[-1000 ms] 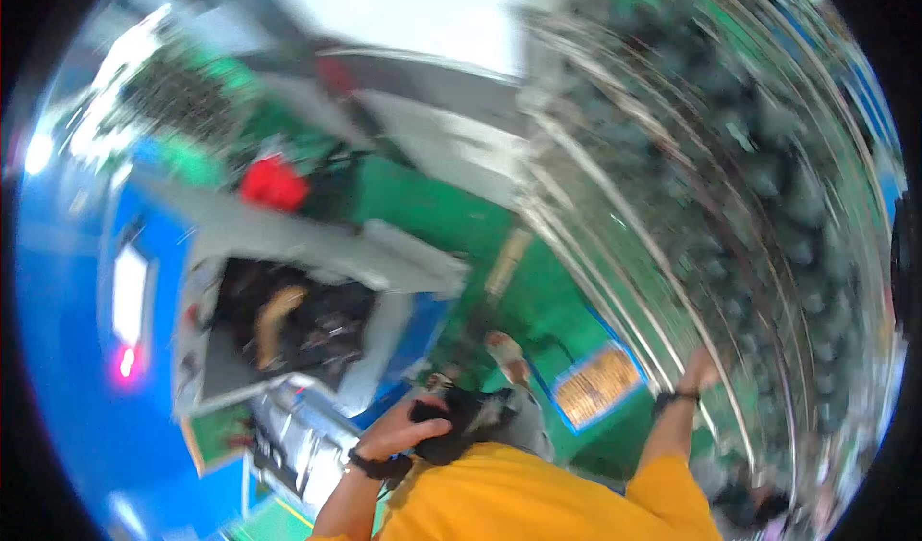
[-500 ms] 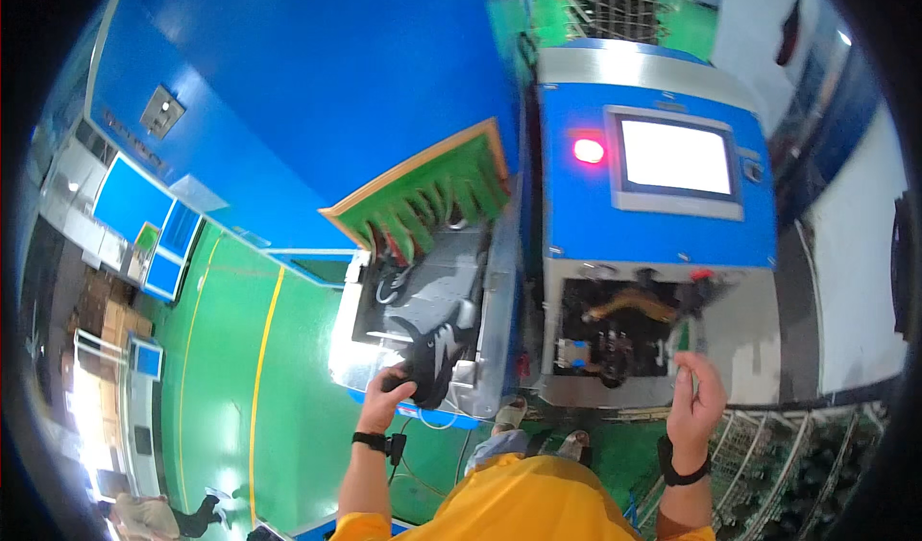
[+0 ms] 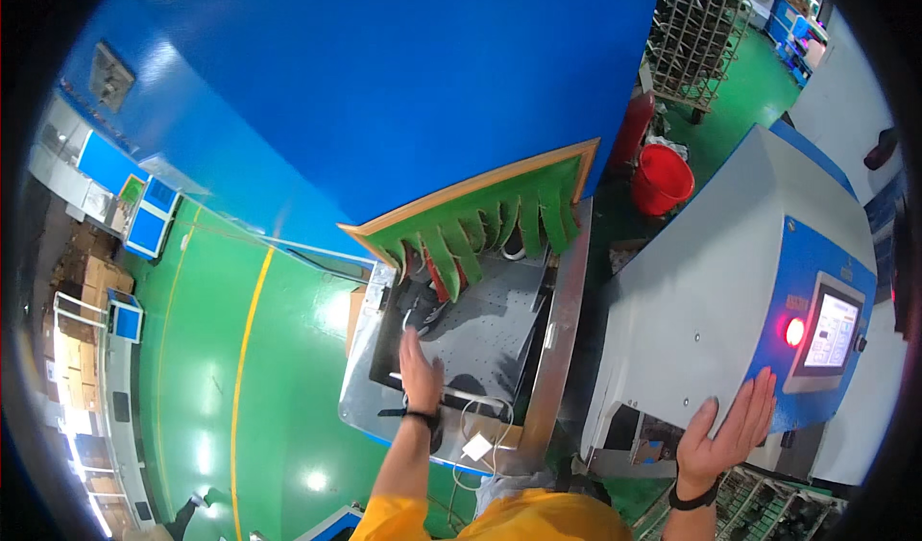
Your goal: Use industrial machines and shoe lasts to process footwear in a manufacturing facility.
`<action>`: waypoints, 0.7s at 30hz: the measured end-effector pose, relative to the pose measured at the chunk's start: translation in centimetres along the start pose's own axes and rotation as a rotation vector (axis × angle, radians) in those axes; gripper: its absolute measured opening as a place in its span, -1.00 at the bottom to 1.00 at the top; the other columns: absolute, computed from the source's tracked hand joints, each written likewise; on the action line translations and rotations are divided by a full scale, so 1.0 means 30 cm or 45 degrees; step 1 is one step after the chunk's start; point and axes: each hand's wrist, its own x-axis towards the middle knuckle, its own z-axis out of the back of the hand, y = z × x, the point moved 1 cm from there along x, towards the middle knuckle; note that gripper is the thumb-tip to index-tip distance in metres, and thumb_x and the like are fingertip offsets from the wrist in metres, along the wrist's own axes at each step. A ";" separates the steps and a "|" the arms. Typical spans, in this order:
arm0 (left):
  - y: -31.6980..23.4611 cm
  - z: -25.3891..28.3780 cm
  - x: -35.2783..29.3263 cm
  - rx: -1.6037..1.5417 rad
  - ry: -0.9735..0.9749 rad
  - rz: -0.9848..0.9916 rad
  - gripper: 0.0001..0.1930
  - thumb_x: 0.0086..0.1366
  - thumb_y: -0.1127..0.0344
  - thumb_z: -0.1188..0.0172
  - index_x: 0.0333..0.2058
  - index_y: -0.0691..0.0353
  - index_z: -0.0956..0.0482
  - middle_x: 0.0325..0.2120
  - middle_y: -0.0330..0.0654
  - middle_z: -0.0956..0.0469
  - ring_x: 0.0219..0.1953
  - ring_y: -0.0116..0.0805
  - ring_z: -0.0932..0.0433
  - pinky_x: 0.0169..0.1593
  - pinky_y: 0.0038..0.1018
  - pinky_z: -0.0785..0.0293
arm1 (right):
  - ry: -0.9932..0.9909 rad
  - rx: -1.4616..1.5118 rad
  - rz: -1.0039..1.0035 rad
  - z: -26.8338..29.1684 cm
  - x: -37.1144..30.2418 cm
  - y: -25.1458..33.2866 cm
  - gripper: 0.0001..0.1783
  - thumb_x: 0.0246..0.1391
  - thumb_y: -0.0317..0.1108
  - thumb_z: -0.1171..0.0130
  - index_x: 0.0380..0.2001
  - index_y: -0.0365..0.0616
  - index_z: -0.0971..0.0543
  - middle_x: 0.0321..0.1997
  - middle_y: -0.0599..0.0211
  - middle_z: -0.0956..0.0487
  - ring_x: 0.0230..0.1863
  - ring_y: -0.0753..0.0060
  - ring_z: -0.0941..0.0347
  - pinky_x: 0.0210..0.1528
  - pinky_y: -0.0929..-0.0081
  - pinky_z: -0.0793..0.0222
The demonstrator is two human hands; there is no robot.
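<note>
My left hand point(image 3: 420, 378) is over the near left part of a grey conveyor bed point(image 3: 499, 301). Its fingers are stretched out and held close together, with nothing seen in them. Just beyond the fingertips a dark shoe with a pale sole edge point(image 3: 423, 312) lies on the bed by the green strip curtain point(image 3: 451, 253); whether they touch I cannot tell. Another shoe point(image 3: 515, 243) shows partly between the strips. On the right my right hand point(image 3: 725, 435) is open and flat, fingers at the lower edge of the control machine point(image 3: 711, 301); contact is unclear.
A big blue housing point(image 3: 403, 80) rises behind the curtain. The machine's panel has a lit red button point(image 3: 794, 331) and a screen point(image 3: 832, 330). A red bucket point(image 3: 663, 178) and wire rack point(image 3: 693, 41) stand beyond. A white cable point(image 3: 490, 416) hangs at the bed's near end.
The black shoe has left my left hand, which has moved forward over the bed and opened. My right hand has opened flat by the machine. The view has turned, shifting the machine rightward.
</note>
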 end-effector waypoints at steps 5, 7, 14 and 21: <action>0.261 -0.331 0.392 -0.144 0.041 0.425 -0.14 -0.08 0.50 -0.41 0.29 0.40 -0.33 0.05 0.16 -0.53 0.13 0.17 -0.50 0.24 -0.14 -0.42 | 0.012 0.014 0.065 0.013 -0.013 0.010 -0.37 0.33 -0.29 -0.04 0.38 -0.39 -0.28 0.42 -0.28 -0.36 0.44 -0.35 -0.26 0.44 -0.21 -0.09; 0.190 -0.367 0.408 -0.094 0.032 0.389 -0.33 -0.04 0.33 -0.47 0.11 0.33 -0.51 -0.10 0.09 -0.62 -0.03 0.16 -0.60 0.10 -0.08 -0.50 | 0.015 0.003 0.044 0.029 -0.032 -0.002 -0.35 0.31 -0.27 -0.04 0.38 -0.36 -0.28 0.40 -0.27 -0.37 0.42 -0.36 -0.28 0.43 -0.25 -0.10; -0.228 -0.048 0.127 -0.439 0.109 0.490 -0.51 0.03 0.31 -0.49 -0.08 0.43 -0.59 -0.29 0.05 -0.71 -0.32 -0.11 -0.69 -0.15 -0.26 -0.59 | 0.069 0.100 -0.046 0.023 0.008 0.037 -0.43 0.31 -0.19 -0.07 0.26 -0.32 -0.40 0.40 -0.19 -0.40 0.42 -0.31 -0.29 0.43 -0.23 -0.07; -0.712 0.378 -0.273 -1.783 0.933 0.411 -0.21 0.05 0.47 -0.52 0.29 0.33 -0.42 0.11 -0.24 -0.56 0.14 -0.39 -0.50 0.26 -0.41 -0.40 | 0.176 1.390 -0.093 0.161 -0.292 0.114 0.11 -0.02 -0.18 -0.51 0.50 -0.18 -0.11 0.47 -0.22 -0.26 0.45 -0.37 -0.21 0.51 -0.16 0.00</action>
